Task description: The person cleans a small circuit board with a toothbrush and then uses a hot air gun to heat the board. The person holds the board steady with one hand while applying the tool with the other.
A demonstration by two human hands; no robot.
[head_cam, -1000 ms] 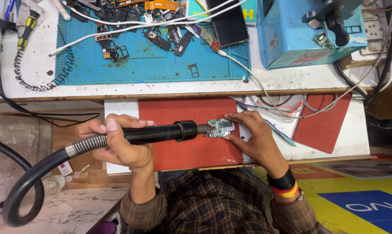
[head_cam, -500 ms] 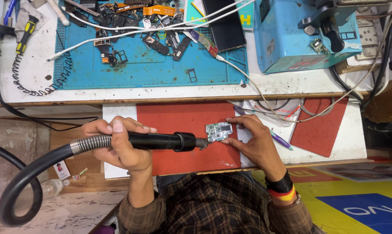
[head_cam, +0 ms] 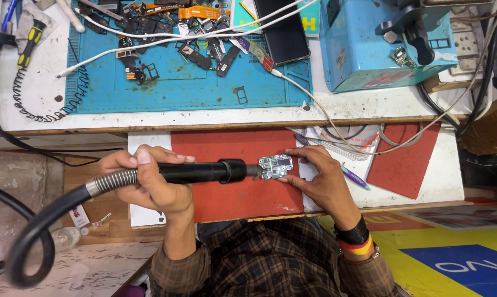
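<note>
Circuit board (head_cam: 276, 165) — pinched by right hand (head_cam: 322, 184) — left hand (head_cam: 149, 184) grips hot-air wand (head_cam: 204, 172).

bare red mat (head_cam: 232, 201), cable tangle (head_cam: 342, 135) right
</note>
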